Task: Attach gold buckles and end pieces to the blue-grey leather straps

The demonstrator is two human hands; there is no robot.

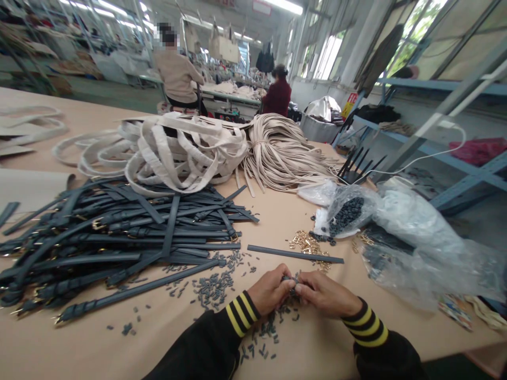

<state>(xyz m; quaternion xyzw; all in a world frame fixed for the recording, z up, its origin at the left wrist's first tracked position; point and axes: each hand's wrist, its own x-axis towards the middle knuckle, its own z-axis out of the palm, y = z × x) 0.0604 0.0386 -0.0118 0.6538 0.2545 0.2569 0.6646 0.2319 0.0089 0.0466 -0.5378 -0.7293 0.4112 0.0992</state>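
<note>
Left hand (271, 291) and right hand (328, 293) clamp fingers (304, 291) on a dark piece (292, 279) (mostly hidden).

On my remote feed, I count two bare hands (271, 291) (329, 294), two people (178, 76) (279, 96), one separate strip (295, 254); small dark pieces (214, 289), many (overlap prevents tallying).

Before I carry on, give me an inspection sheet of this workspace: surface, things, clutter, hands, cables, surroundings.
Surface: tan tabletop, small dark pieces scattered over it.
Things: loose dark strip lying beyond the hands; gold-coloured fittings heaped beside it.
Clutter: dark straps piled left; pale bands and beige cords behind; plastic bags right.
Hands: left hand and right hand meet, pinching something small and dark; exact shape unclear.
Cables: thin white cable sags at right, reaching the far table area.
Surroundings: two people ahead, backs or sides turned; blue shelving right.
</note>
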